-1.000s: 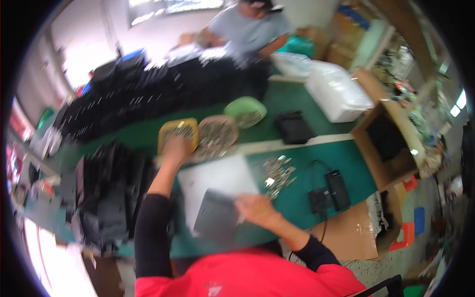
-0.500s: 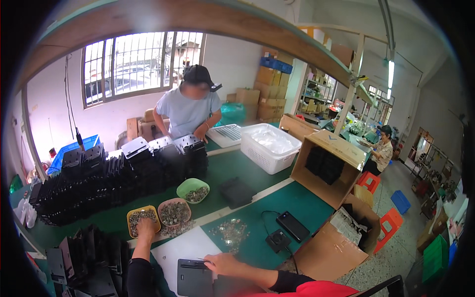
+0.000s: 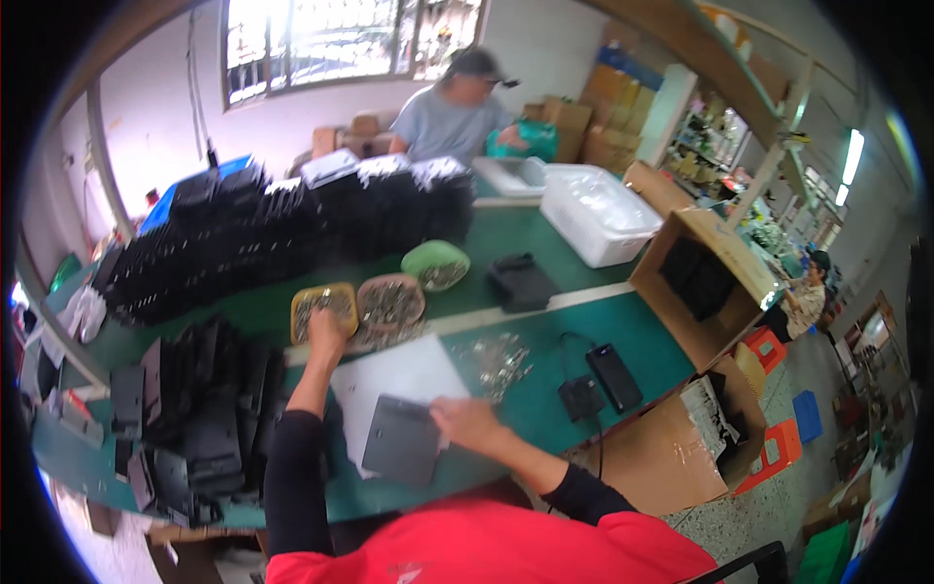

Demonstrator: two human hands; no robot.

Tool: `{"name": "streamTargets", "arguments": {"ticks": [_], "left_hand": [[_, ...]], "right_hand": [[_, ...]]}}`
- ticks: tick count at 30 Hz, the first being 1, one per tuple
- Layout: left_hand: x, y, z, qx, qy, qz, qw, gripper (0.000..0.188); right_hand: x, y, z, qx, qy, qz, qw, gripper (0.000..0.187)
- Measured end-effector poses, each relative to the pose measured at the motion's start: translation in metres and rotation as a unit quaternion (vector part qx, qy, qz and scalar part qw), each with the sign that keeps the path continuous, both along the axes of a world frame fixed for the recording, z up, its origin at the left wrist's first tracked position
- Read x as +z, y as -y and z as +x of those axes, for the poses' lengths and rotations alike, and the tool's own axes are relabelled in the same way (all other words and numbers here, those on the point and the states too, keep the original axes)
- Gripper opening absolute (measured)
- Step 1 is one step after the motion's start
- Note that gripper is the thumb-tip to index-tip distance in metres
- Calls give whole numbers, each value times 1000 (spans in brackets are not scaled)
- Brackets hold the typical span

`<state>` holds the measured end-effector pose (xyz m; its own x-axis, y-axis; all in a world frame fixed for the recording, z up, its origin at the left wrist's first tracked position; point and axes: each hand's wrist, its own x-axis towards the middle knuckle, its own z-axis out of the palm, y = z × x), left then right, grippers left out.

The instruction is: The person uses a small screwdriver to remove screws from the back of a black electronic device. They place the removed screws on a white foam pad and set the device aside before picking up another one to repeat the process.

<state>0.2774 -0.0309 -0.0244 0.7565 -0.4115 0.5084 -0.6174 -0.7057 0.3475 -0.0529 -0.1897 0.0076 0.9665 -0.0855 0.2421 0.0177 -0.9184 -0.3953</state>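
Co-worker's hand has risen, upper centre; steady the flat dark-grey panel your right hand grips; left hand, closure unclear, reaches the square yellow bowl.

Left hand at yellow bowl, right hand gripping grey panel.

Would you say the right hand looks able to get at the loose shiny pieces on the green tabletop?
Probably yes: the loose shiny pieces lie just beyond the right hand, with nothing standing between them, though it touches the dark plate and may need to leave that first.
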Motion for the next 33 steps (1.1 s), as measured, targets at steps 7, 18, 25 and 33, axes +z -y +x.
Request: {"name": "streamTargets", "arguments": {"ticks": [7,18,25,33], "left_hand": [[29,-5,-70,-28,-12,-163,986,7],[53,-44,-201,-113,-576,-433,684,21],[55,-45,-215,-111,-585,-415,688,20],[52,-26,-212,-63,-598,-511,614,22]], "right_hand": [[5,5,9,-5,-29,90,996,24],[20,-6,35,-30,-12,224,974,21],[20,0,45,2,19,193,981,20],[29,-40,50,70,122,245,959,20]]}}
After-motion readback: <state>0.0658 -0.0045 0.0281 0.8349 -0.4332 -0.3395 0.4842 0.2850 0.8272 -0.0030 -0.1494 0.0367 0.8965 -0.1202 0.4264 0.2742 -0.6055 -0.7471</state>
